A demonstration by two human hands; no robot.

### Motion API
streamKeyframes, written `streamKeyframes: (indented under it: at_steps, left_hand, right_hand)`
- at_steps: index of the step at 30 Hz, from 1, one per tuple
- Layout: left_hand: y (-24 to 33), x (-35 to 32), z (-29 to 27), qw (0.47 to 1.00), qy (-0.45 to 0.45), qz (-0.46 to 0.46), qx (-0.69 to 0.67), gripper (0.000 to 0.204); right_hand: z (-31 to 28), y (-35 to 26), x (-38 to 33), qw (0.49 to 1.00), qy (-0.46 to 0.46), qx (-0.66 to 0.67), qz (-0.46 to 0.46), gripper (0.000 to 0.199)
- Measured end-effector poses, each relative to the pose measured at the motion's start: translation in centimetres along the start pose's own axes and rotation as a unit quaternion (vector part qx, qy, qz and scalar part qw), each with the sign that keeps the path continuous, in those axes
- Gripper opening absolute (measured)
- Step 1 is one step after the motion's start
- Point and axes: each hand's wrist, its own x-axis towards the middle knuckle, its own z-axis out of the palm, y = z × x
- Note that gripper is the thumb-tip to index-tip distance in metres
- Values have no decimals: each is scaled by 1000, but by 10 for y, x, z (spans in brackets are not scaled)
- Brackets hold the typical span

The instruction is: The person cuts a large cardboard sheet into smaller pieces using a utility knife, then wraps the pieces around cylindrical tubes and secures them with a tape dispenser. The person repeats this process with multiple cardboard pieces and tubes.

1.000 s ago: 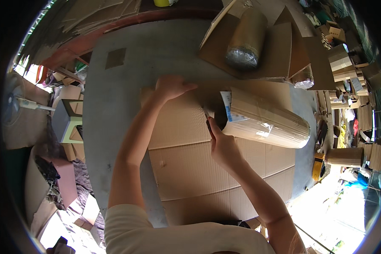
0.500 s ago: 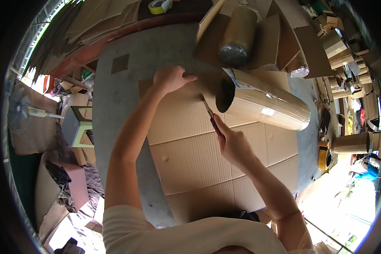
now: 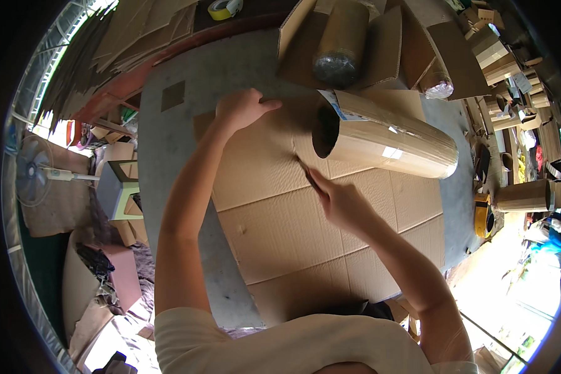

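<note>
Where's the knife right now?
Head view, near centre: the knife is in the right hand, its tip at the flat cardboard sheet, just below and left of the open end of the cardboard tube.

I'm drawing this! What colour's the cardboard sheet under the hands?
The cardboard sheet is light brown; the head view shows it best.

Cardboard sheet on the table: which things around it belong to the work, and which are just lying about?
Seemingly part of the work:
knife, held in the right hand
cardboard sheet, under the knife's tip
hollow tube on the sheet, perhaps

Seemingly just lying about:
fan
yellow tape roll
open box with wrapped roll inside
</note>
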Motion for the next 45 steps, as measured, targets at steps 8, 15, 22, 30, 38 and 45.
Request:
streamKeyframes:
  at_steps: [8,15,22,30,38,45]
  left_hand:
    - [-8,-15,6,996,67,2,-65,55]
    - [-91,-91,140,862,276,-341,-254,66]
    - [-58,-143,153,725,220,-181,-626,45]
    - [-33,-163,111,752,236,-194,-584,33]
    - [-32,-161,108,768,230,-226,-553,42]
    - [-26,-167,100,765,255,-189,-561,50]
  right_hand:
    - [4,4,-26,998,-55,16,37,50]
    - [13,8,-19,990,-103,26,94,56]
    - [19,20,-25,990,-73,91,75,54]
    - [3,4,-24,997,-71,-15,34,50]
    - [1,5,-31,992,-110,-37,54,51]
    - [8,18,-50,997,-64,-36,1,48]
